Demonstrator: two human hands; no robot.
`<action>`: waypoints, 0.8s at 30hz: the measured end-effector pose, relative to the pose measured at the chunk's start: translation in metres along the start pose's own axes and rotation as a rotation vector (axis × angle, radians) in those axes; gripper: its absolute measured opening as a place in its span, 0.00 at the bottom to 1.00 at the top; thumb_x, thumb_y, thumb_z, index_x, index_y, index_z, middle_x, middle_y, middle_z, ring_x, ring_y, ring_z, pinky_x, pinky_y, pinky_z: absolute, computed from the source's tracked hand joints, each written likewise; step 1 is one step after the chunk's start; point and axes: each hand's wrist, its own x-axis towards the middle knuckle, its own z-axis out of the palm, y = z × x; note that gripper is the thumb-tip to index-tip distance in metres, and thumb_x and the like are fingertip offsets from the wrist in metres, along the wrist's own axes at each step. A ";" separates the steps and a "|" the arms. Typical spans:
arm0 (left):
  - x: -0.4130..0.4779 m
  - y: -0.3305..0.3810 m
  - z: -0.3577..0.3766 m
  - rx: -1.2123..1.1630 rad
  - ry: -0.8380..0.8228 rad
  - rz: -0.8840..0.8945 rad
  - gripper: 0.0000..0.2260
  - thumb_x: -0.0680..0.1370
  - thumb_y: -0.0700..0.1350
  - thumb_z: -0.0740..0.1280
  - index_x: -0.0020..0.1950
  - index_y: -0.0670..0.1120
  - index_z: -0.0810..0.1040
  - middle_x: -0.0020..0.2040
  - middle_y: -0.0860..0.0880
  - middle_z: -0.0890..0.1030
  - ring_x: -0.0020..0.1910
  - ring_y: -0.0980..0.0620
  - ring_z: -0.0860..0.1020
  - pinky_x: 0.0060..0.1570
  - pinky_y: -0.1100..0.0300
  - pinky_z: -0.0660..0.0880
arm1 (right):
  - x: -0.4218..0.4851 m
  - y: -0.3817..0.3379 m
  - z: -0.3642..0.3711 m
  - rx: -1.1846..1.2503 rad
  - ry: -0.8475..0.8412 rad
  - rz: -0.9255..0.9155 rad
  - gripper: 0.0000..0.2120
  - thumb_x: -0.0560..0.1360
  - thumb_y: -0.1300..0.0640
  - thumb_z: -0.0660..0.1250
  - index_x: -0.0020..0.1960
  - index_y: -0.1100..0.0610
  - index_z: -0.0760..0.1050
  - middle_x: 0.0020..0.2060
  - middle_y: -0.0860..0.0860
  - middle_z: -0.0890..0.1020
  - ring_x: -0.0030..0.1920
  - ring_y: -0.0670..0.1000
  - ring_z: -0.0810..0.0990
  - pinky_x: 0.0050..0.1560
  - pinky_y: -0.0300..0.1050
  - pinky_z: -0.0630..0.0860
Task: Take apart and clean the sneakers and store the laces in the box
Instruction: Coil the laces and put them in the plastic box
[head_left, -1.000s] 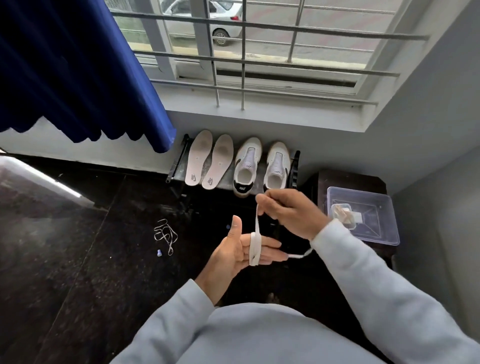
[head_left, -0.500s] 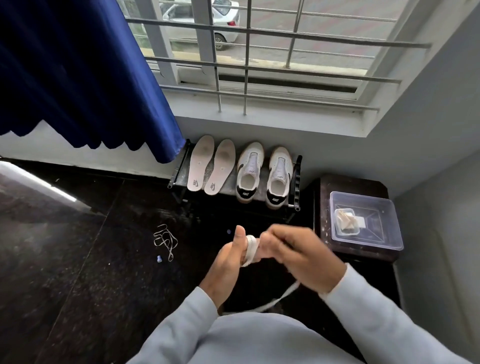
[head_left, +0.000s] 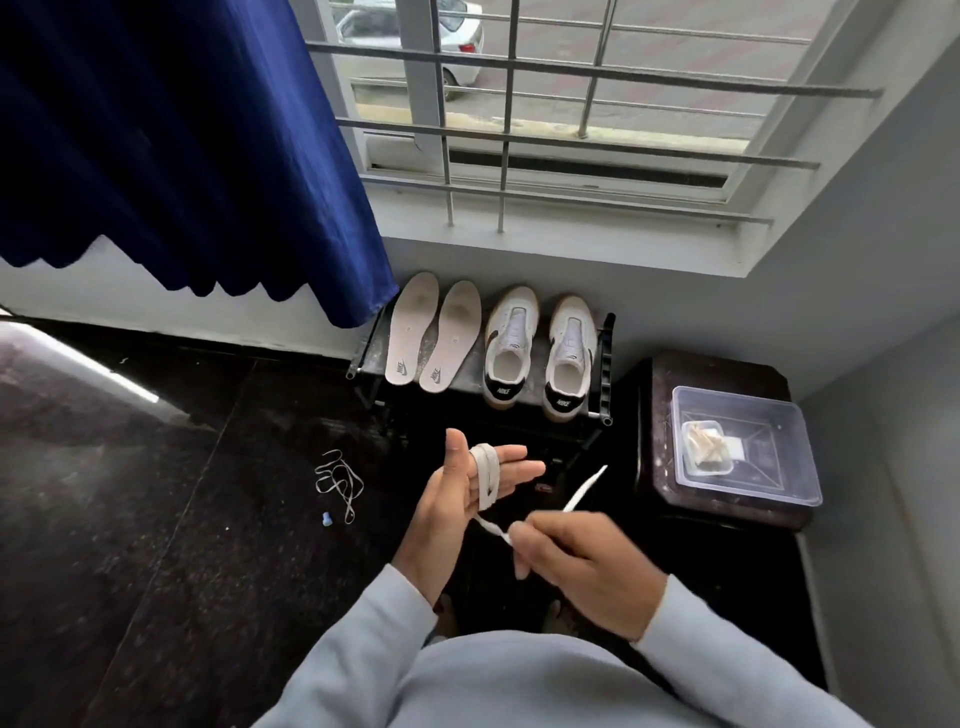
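A white flat lace (head_left: 487, 475) is wound in loops round the straight fingers of my left hand (head_left: 462, 499), palm facing right. My right hand (head_left: 582, 566) pinches the lace's free end just below and right of the left hand; the tip sticks up to the right. Two white sneakers (head_left: 537, 353) with no laces and two insoles (head_left: 434, 338) lie on a low black rack (head_left: 602, 364) under the window. A clear plastic box (head_left: 748, 452) at the right holds a bundled lace in a small tub.
The box sits on a dark wooden stool (head_left: 670, 483) in the right corner. A thin cord (head_left: 340, 483) and a small blue cap (head_left: 326, 518) lie on the black floor at left. A blue curtain (head_left: 171, 145) hangs at upper left.
My right hand has moved down and away from the left hand, drawing the lace end under the fingers. The camera view has shifted slightly left.
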 end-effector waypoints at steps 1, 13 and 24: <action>-0.002 -0.003 0.000 0.027 -0.012 -0.023 0.38 0.77 0.65 0.39 0.61 0.43 0.80 0.54 0.44 0.85 0.59 0.51 0.82 0.61 0.60 0.74 | 0.003 -0.008 -0.008 0.020 0.048 -0.042 0.16 0.81 0.49 0.62 0.35 0.48 0.77 0.25 0.45 0.71 0.29 0.42 0.67 0.32 0.38 0.64; -0.008 0.007 0.012 -0.116 -0.157 -0.032 0.44 0.72 0.71 0.42 0.61 0.39 0.80 0.55 0.37 0.84 0.60 0.42 0.81 0.60 0.56 0.76 | 0.054 0.033 -0.010 0.032 -0.042 0.163 0.14 0.78 0.51 0.64 0.34 0.42 0.78 0.32 0.42 0.81 0.37 0.41 0.79 0.49 0.47 0.78; 0.009 -0.003 0.013 0.207 -0.199 -0.134 0.43 0.67 0.80 0.48 0.49 0.48 0.85 0.45 0.48 0.87 0.52 0.52 0.84 0.53 0.61 0.77 | 0.035 -0.021 -0.050 0.037 0.205 -0.095 0.15 0.80 0.51 0.64 0.35 0.50 0.78 0.25 0.47 0.71 0.28 0.45 0.68 0.31 0.42 0.66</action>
